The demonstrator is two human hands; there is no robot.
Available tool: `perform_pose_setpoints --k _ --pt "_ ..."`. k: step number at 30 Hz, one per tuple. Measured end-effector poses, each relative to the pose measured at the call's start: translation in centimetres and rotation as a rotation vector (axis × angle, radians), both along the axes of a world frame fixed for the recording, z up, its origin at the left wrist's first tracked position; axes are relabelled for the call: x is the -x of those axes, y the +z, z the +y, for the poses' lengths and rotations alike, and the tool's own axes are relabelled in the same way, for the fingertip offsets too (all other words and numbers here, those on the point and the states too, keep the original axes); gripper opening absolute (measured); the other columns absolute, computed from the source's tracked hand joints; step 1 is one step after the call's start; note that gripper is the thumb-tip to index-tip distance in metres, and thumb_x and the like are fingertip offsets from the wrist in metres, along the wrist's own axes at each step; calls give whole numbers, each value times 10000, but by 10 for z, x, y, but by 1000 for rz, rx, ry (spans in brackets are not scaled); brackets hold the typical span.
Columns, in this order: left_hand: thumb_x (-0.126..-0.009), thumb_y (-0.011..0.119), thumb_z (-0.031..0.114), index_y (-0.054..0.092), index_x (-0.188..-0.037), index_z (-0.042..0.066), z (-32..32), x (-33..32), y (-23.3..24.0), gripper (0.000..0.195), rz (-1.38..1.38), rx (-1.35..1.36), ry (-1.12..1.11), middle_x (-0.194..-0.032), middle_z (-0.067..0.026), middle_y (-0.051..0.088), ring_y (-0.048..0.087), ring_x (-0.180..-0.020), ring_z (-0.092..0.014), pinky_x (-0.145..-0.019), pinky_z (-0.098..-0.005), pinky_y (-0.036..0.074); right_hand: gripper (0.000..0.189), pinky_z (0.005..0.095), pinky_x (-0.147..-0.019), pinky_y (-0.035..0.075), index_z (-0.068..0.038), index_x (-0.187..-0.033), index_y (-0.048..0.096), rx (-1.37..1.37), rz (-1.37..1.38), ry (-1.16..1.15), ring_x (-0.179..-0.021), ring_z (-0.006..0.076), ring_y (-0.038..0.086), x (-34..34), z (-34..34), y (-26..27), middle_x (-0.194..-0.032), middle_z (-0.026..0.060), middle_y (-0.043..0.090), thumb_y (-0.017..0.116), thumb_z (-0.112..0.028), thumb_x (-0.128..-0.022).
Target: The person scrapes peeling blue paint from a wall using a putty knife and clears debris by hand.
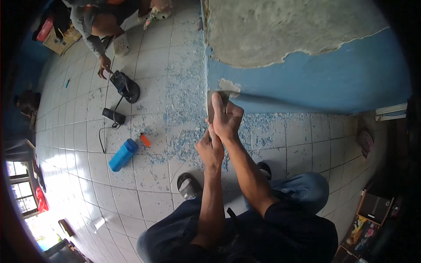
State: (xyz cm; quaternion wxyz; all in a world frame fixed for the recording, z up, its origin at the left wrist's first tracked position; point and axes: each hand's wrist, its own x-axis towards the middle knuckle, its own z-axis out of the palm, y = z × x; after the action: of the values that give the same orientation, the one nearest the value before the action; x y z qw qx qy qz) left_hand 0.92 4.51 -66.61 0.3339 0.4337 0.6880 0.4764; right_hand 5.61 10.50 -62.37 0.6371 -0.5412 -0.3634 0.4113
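A flat metal scraper (214, 104) meets the lower left part of the blue painted wall (279, 82), close to its vertical edge. My right hand (228, 120) grips it, with the thumb laid along the blade. Just below, my left hand (211, 149) is closed around the lower end of the same tool; the fingers hide most of the handle. A small bare patch (229, 86) shows beside the blade's edge. Higher up, a large area of grey plaster (289, 26) lies exposed, with a ragged paint border.
Blue paint flakes (187, 138) litter the white tiles along the wall. On the left lie a blue bottle (123, 155), an orange object (145, 140) and a black corded device (125, 86). Another person's hand (105, 67) reaches to that device. A clear plastic cup (97, 224) lies farther off.
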Motion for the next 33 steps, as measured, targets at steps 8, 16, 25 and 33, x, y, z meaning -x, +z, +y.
perform_pose_setpoints --k 8,16,25,33 --pt "-957 473 277 664 -876 -65 1 -1 11 400 -11 44 -24 -527 -179 563 504 -483 -102 -465 -336 400 338 234 -388 411 -17 -666 628 -11 82 -82 -453 59 521 6 4 7 -538 -13 566 629 -273 -887" --pt "-965 454 288 667 -943 -63 -7 -3 13 410 -38 46 -2 -541 -158 584 525 -525 -94 -486 -326 409 340 244 -387 404 -11 -665 625 4 13 -6 -452 58 517 0 2 -4 -533 -13 563 620 -264 -893" --pt "-972 443 315 627 -774 -74 -5 -2 15 474 -58 106 14 -488 -118 526 463 -485 -95 -461 -325 379 278 230 -463 401 6 -711 649 1 -29 57 -506 34 519 2 7 -7 -541 -16 565 630 -211 -883" --pt "-975 447 283 630 -780 -88 -3 -3 20 457 -40 95 37 -515 -141 560 486 -509 -81 -475 -322 389 328 250 -472 390 14 -652 631 56 46 66 -522 32 495 3 7 -5 -534 -6 574 649 -229 -872"
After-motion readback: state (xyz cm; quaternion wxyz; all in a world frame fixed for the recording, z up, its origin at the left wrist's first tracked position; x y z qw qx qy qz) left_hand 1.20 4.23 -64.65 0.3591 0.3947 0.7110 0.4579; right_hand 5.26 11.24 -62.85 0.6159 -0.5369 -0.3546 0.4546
